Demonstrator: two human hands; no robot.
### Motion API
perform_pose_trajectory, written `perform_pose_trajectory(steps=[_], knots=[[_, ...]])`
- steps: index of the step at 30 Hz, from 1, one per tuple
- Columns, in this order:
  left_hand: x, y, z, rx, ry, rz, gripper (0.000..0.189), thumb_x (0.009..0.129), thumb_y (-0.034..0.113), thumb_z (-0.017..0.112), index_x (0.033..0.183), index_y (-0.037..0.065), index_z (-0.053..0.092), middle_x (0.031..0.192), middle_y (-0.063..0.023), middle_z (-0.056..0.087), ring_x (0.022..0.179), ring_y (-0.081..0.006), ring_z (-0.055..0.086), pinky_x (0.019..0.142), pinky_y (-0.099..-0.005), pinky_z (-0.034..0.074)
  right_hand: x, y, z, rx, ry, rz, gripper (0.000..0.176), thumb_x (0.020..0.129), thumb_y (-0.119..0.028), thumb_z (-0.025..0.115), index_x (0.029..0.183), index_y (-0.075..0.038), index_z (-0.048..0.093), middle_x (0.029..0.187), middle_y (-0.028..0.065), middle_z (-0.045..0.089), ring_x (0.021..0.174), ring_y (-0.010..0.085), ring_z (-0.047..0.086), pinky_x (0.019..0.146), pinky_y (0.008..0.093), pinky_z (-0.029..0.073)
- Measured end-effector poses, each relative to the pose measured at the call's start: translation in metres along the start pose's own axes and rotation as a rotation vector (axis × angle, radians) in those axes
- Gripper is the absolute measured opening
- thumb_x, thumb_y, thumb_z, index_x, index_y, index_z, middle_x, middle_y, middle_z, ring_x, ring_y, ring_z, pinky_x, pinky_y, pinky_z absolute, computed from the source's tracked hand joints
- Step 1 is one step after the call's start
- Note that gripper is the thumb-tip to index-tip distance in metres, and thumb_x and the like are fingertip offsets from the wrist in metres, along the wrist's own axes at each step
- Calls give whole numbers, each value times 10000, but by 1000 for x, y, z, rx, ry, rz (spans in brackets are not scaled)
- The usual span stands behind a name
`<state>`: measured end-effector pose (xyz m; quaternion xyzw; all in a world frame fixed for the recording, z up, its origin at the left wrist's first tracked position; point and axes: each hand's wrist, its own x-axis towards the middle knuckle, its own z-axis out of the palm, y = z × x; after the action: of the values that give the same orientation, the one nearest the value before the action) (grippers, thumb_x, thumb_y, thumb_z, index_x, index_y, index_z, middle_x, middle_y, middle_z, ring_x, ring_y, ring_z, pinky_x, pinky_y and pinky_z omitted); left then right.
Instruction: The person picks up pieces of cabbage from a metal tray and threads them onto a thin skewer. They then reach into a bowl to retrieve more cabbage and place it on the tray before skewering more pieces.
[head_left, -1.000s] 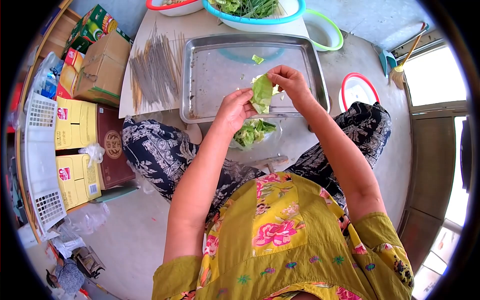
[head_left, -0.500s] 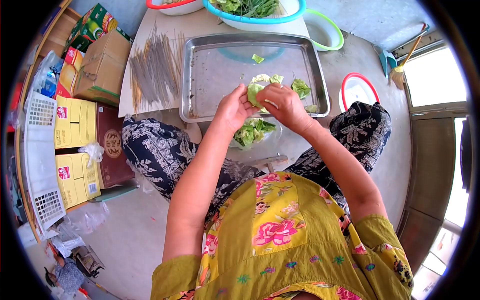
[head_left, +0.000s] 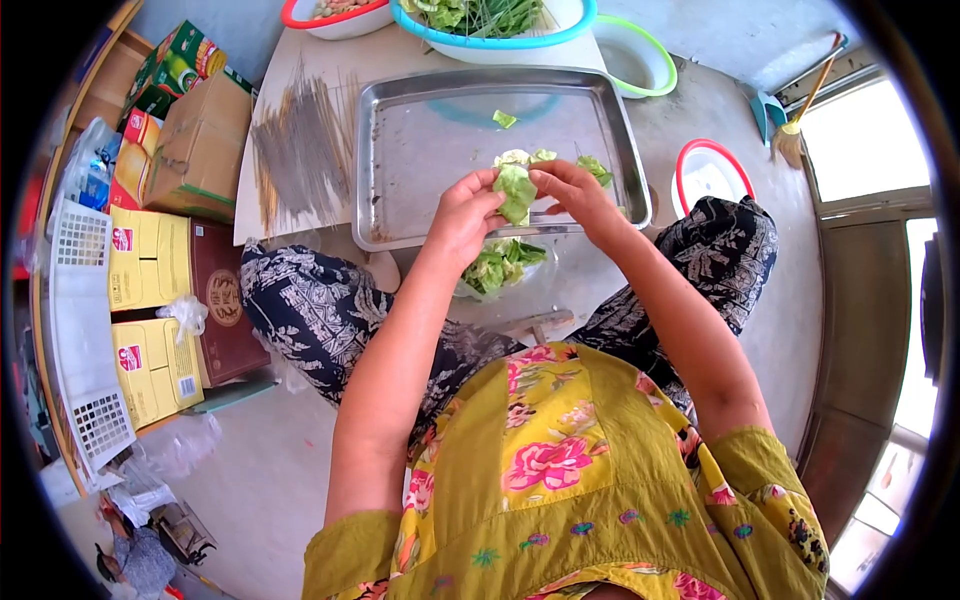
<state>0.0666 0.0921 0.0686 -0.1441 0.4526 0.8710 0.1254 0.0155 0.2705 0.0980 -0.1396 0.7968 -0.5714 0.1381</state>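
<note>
A green leaf (head_left: 515,193) is held up over the front part of a metal tray (head_left: 430,135). My left hand (head_left: 468,213) pinches its left side. My right hand (head_left: 577,198) has its fingers closed at the leaf's right edge. Several leaf pieces lie in the tray behind my hands, with one small piece (head_left: 504,119) farther back. Below the tray's front edge, a clear bag (head_left: 490,287) holds more green leaves (head_left: 503,264).
Thin skewers (head_left: 302,150) lie left of the tray. A blue-rimmed basin (head_left: 500,42) of greens stands behind it. A red-rimmed bucket (head_left: 712,175) is on the floor at right. Boxes (head_left: 150,260) line the left. Another person (head_left: 145,560) is at lower left.
The leaf now faces up more fully between my hands. My right hand has shifted slightly to the right, its fingers moving from over the leaf to its edge. The whole view has shifted slightly.
</note>
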Motion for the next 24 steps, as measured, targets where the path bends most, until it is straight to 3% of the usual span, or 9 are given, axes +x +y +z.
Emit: perform_pose_trajectory(steps=[2, 4, 7, 10, 13, 14, 17, 19, 24], knots=[[-1, 0, 2, 22, -18, 9, 284, 870, 19, 531, 1153, 12, 513, 1061, -94, 583, 946, -200, 601, 821, -341, 509, 3, 0, -1, 264, -238, 356, 292, 879, -285, 602, 1039, -39, 601, 948, 23, 610, 885, 101, 563, 748, 254, 463], [-4, 0, 4, 57, -9, 4, 279, 860, 20, 551, 1136, 5, 517, 1047, -93, 589, 932, -202, 607, 818, -337, 511, 6, 6, 2, 233, -223, 346, 253, 872, -254, 613, 1025, -53, 607, 950, 16, 608, 886, 95, 558, 746, 251, 460], [-1, -1, 2, 93, -3, -79, 285, 848, 35, 580, 1126, 6, 523, 1014, -85, 604, 923, -197, 611, 813, -339, 513, 7, 8, 3, 205, -219, 283, 244, 866, -228, 619, 1023, -42, 604, 952, 11, 610, 900, 99, 560, 744, 251, 456], [1, 1, 1, 83, -3, -141, 266, 833, 49, 610, 1088, 17, 541, 987, -77, 616, 885, -189, 616, 787, -326, 515, 3, 11, -4, 149, -115, 135, 241, 837, -214, 643, 990, -29, 617, 860, 23, 630, 790, 122, 583, 688, 250, 463], [5, 2, -6, -64, 49, -94, 228, 823, 51, 624, 1042, 48, 560, 954, -60, 629, 837, -165, 614, 721, -297, 506, -2, 36, -41, -360, 175, -95, 223, 798, -179, 640, 977, -47, 611, 918, 118, 623, 783, 223, 607, 696, 304, 474], [7, 4, -8, -65, 46, -96, 228, 823, 51, 624, 1042, 48, 560, 954, -60, 629, 837, -165, 614, 721, -297, 506, -6, 44, -54, -507, 179, -108, 199, 786, -179, 633, 928, -41, 610, 905, 117, 610, 797, 281, 601, 695, 354, 473], [9, 14, -14, -106, 177, 10, 165, 828, 34, 604, 990, 48, 583, 872, -50, 640, 680, -122, 592, 552, -239, 492, -18, 55, -68, -722, 181, -29, 192, 789, -190, 618, 893, -29, 599, 871, 121, 600, 806, 306, 597, 687, 385, 466], [14, 14, -24, -145, 189, 47, 159, 832, 20, 594, 989, 45, 581, 863, -53, 639, 654, -114, 588, 520, -223, 485, -20, 52, -66, -888, 155, 35, 174, 794, -200, 603, 871, -44, 603, 867, 124, 602, 811, 312, 596, 679, 396, 463], [13, 14, -27, -189, 261, 86, 143, 844, 3, 575, 982, 38, 573, 836, -56, 630, 592, -99, 571, 461, -199, 471, 3, 56, -23, -619, 73, -175, 106, 787, -165, 575, 832, -86, 629, 859, 105, 609, 791, 306, 595, 685, 392, 469]])
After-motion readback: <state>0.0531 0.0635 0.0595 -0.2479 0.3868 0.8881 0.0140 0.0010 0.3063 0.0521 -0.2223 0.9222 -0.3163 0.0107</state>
